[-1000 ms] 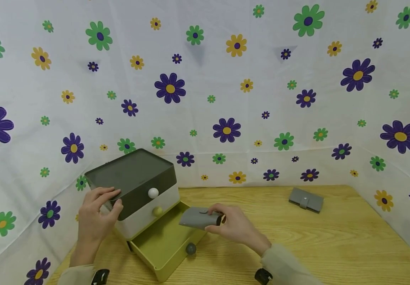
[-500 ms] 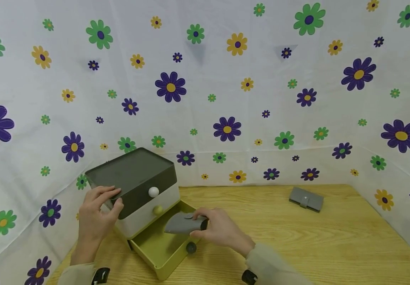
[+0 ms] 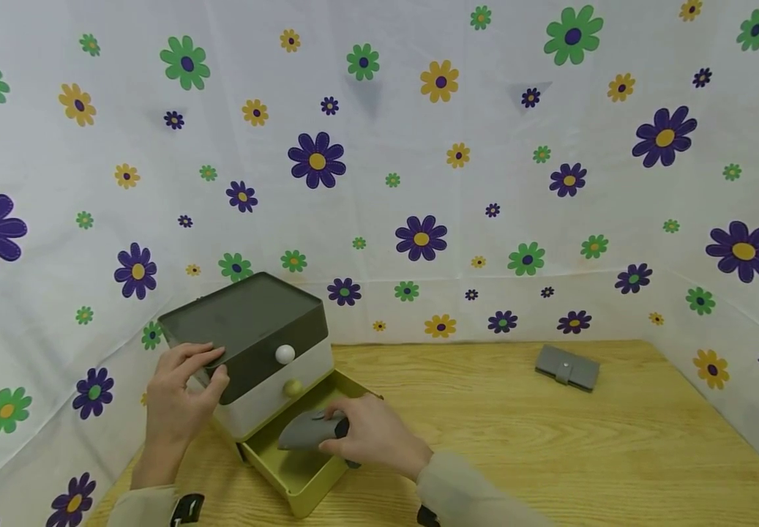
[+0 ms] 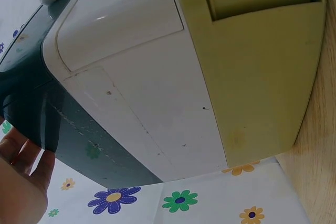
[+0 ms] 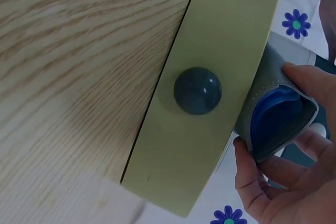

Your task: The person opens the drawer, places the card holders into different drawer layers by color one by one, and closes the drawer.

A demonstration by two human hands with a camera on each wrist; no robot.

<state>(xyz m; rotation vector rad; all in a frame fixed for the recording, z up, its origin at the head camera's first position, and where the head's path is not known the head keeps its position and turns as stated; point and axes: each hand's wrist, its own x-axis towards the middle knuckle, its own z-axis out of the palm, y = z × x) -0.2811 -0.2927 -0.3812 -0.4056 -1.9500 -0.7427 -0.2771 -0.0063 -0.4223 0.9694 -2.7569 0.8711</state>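
A small drawer unit (image 3: 276, 384) with a dark top, a white middle and an olive base stands at the left. Its bottom olive drawer (image 3: 301, 505) is pulled out. My left hand (image 3: 180, 395) holds the unit's dark near corner, fingers on the top and thumb at the front. Between the thumb and fingers of my right hand (image 3: 375, 432) is a soft grey pouch (image 3: 303, 432), tilted over the open drawer. In the right wrist view, the stitched open end of the pouch shows a blue inside (image 5: 275, 109). Whether the pouch touches the drawer floor is hidden.
A grey wallet (image 3: 567, 367) with a snap strap lies at the back right of the wooden table (image 3: 517, 439). A flowered cloth (image 3: 419, 183) hangs behind and at both sides. A dark round knob (image 5: 197, 91) sticks out from the drawer front.
My right hand has carried the pouch left and slightly down, from the drawer's right side to over its middle. The left hand and the drawer unit stay put.
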